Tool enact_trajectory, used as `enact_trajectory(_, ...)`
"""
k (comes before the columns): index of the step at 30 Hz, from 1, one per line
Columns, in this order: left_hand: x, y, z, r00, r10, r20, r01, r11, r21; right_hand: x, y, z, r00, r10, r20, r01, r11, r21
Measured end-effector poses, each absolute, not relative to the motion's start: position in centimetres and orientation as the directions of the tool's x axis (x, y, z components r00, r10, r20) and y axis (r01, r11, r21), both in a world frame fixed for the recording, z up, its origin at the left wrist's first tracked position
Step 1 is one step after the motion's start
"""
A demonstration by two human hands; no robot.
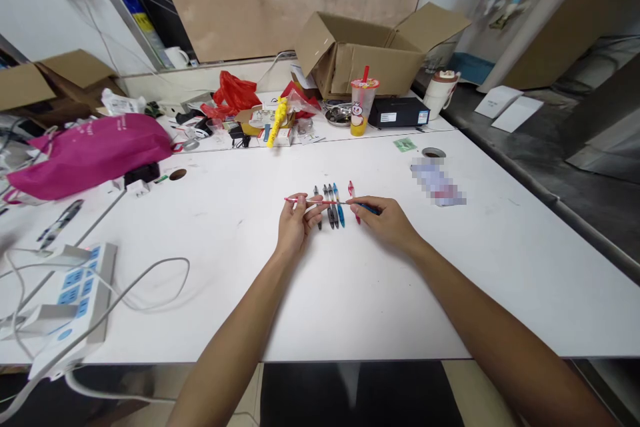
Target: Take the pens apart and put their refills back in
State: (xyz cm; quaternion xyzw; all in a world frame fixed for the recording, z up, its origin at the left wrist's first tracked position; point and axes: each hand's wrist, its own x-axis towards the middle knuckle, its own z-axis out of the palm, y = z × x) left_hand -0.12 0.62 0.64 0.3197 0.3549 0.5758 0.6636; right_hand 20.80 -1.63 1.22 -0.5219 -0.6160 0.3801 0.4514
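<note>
Head cam: white counter (215, 307) fills most of the view. Open cardboard box (375, 70) at the back, magenta bag (100, 150) back L, power strip (104, 287) near the L edge w/ cables trailing. Smaller bits along the rear: black box (397, 112), clear cup (361, 107) w/ red straw, clutter. Pixelated slip (437, 183) lies off to the R.

Both hands meet abt mid-counter, over the pens. L hand (293, 230): fingers pinching a thin red rod (329, 202), prob. a pen refill, held approx. level. R hand (393, 220): fingers closed on a dark-blue pen part (369, 207), its end pointing L at the rod. Rod and pen part line up end to end just by the R fingertips; can't tell if one is inside the other or only touching.

Pens on the counter, roughly in a row: dark pen (320, 225) partly behind the L fingers, black pens (331, 217) side by side, blue pen (341, 213) next to them, red pen (351, 190) a bit apart, near the R hand.

Step in hand looks like working rod & pen part together or apart, can't tell which. Next move prob. calls for a straight, light push or pull, w/ both pinches steady so the thin rod doesn't bend.
</note>
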Motion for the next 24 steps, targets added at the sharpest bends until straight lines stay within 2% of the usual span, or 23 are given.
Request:
enact_trajectory(12, 0.5, 0.2, 0.2, 0.155, 0.986, -0.056, -0.494, 0.126, 0.860, 20.7, -2.0, 1.3, -0.125, 0.982, 0.145, 0.338, 0.179, -0.924)
enact_trajectory(17, 0.8, 0.0, 0.2, 0.174, 0.982, -0.075, -0.451, 0.148, 0.880, 20.5, -1.9, 0.9, -0.220, 0.955, 0.200, 0.330, 0.266, -0.906)
enact_trajectory(21, 0.7, -0.1, 0.2, 0.206, 0.973, -0.104, -0.361, 0.174, 0.916, 20.1, -2.1, 0.4, -0.193, 0.974, 0.115, 0.233, 0.159, -0.959)
enact_trajectory(24, 0.7, -0.2, 0.2, 0.208, 0.971, -0.121, -0.336, 0.188, 0.923, 19.8, -2.3, 0.3, -0.193, 0.979, 0.071, 0.259, 0.121, -0.958)
